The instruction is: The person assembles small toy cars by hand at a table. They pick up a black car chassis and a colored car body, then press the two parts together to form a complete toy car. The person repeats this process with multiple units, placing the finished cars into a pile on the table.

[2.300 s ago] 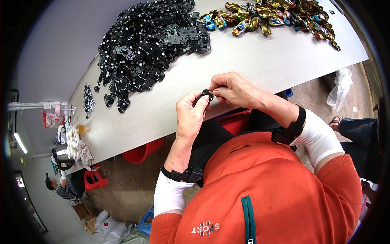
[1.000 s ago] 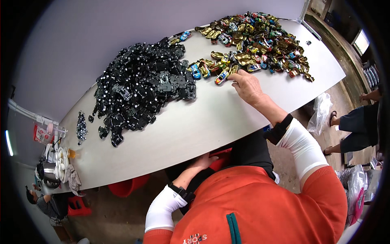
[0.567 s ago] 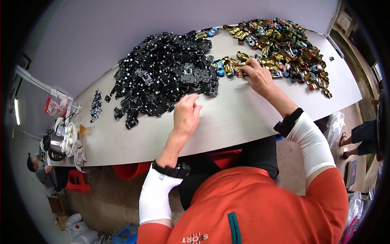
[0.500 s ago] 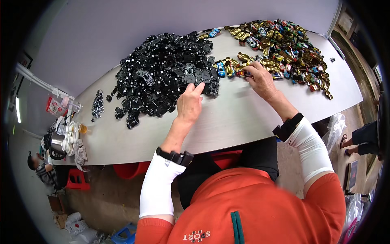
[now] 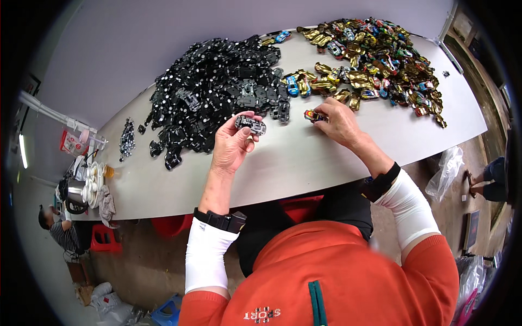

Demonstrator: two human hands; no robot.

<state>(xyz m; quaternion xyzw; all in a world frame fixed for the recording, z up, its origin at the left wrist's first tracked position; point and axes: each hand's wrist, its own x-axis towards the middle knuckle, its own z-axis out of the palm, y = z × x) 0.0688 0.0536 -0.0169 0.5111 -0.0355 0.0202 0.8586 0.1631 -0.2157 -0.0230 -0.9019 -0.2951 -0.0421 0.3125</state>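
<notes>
Tabletop (image 5: pixel 185 190): one, pale, its far edge along a lilac-grey wall (image 5: pixel 179 27). Left hand (image 5: pixel 231 144): over the tabletop, between the near edge and the dark pile, thumb and fingers pinching one grey-and-black toy car chassis (image 5: pixel 252 125). Right hand (image 5: pixel 340 126): well apart from the left, farther toward the right end, fingertips closed on one small multicoloured car shell (image 5: pixel 314 116), partly covered by them; whether the shell touches the tabletop cannot be told. Pile of black chassis (image 5: pixel 209 92): large, heaped from the far edge toward the middle, left of centre. Pile of car shells (image 5: pixel 380 68): gold and multicoloured, spread toward the far right corner, a few reaching the dark pile. Blue car shell (image 5: pixel 283 36): one, near the far edge, between the two piles. Heap of small silvery parts (image 5: pixel 127 140): narrow, toward the left end. White cups (image 5: pixel 93 186): several, grouped at the left end, beside a metal kettle (image 5: pixel 76 191). Crumpled cloth (image 5: pixel 106 206): one, hanging over the near left corner.
</notes>
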